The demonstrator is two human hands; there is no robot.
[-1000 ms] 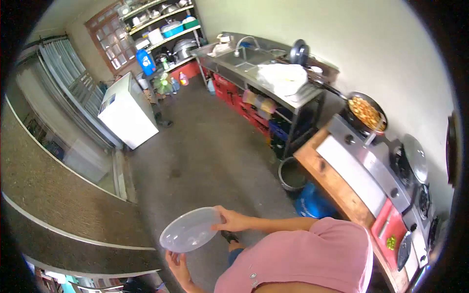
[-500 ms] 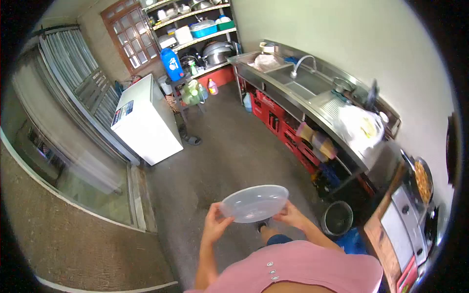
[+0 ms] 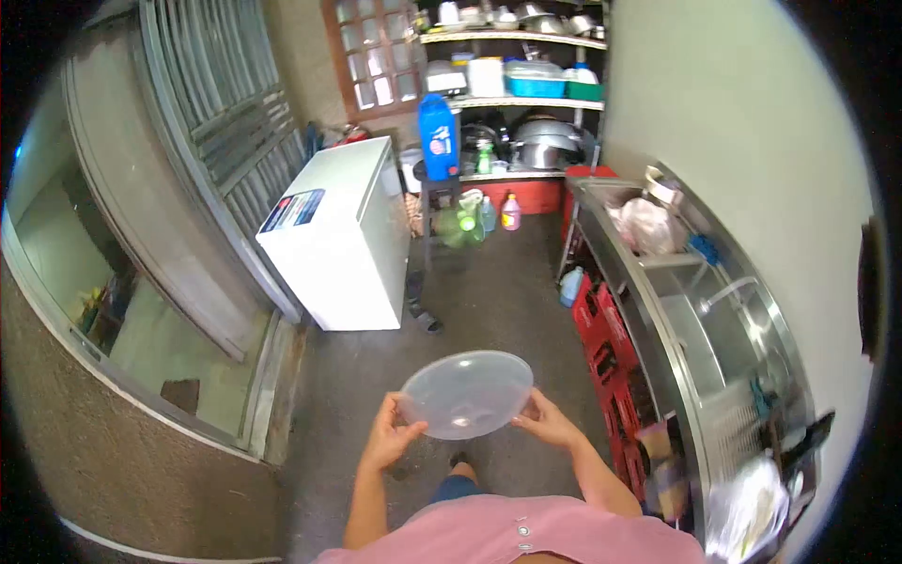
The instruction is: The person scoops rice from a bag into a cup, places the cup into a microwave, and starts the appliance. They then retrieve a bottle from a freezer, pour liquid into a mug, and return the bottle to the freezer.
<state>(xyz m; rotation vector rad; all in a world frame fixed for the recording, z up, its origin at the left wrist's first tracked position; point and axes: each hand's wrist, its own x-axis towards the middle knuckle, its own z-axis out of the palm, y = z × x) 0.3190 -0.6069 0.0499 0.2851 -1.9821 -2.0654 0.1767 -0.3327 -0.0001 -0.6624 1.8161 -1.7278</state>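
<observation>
A round, translucent plastic bowl (image 3: 467, 395) is held out in front of my pink shirt, above the dark floor. My left hand (image 3: 393, 434) grips its left rim, thumb on the near side. On the right rim my right hand (image 3: 547, 421) is closed, with the thumb near the bowl's lower edge. Nothing is visible inside the bowl. Some fingers of both hands are hidden behind it.
A white chest freezer (image 3: 352, 235) stands ahead on the left, beside a stool with a blue container (image 3: 438, 137). Shelves (image 3: 512, 101) with pots are at the back. A steel sink counter (image 3: 691, 376) over red crates (image 3: 609, 367) runs along the right.
The view has swung left, so the freezer and shelves are nearer the middle and the stove area has left the frame. Both hands still hold the bowl.
</observation>
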